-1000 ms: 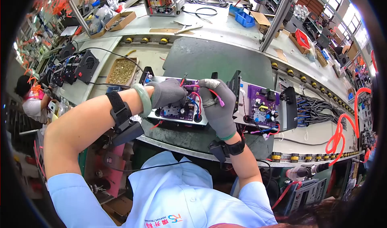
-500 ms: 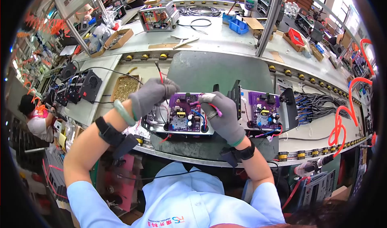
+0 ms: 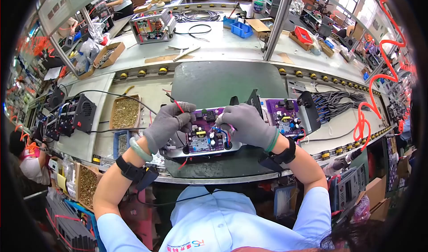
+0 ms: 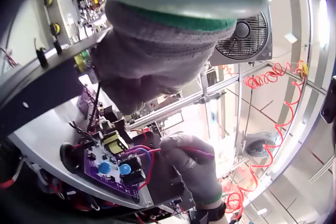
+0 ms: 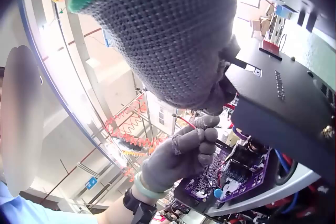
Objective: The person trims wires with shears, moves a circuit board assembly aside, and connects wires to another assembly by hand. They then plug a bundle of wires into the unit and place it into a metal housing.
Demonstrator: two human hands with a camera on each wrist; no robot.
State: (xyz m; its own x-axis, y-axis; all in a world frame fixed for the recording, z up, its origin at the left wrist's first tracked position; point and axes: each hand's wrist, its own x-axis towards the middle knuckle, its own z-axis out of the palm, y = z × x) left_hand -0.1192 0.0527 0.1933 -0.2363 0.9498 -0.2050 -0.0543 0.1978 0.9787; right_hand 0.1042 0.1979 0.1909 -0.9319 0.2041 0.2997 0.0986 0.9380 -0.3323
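Note:
A purple circuit board (image 3: 194,140) with blue capacitors and a yellow transformer sits in an open metal case (image 3: 205,154). At its left end my gloved left hand (image 3: 168,123) grips a thin red wire (image 3: 179,106) with a dark end, which sticks up past the fingers. My gloved right hand (image 3: 247,122) is over the board's right end. In the left wrist view the right hand (image 4: 191,163) pinches a red wire with a purple end (image 4: 205,154). Blue and red leads (image 4: 148,161) loop from the board close to those fingers.
A second cased purple board (image 3: 285,117) stands to the right, with bundled black cables (image 3: 336,102) beyond. Left are a box of brass-coloured small parts (image 3: 125,111) and black units with fans (image 3: 80,111). A coiled red hose (image 3: 372,105) hangs at right.
My left hand drew back leftward and up from the board with the red wire, then lowered slightly. My right hand turned over the board's right end. The head view shifted.

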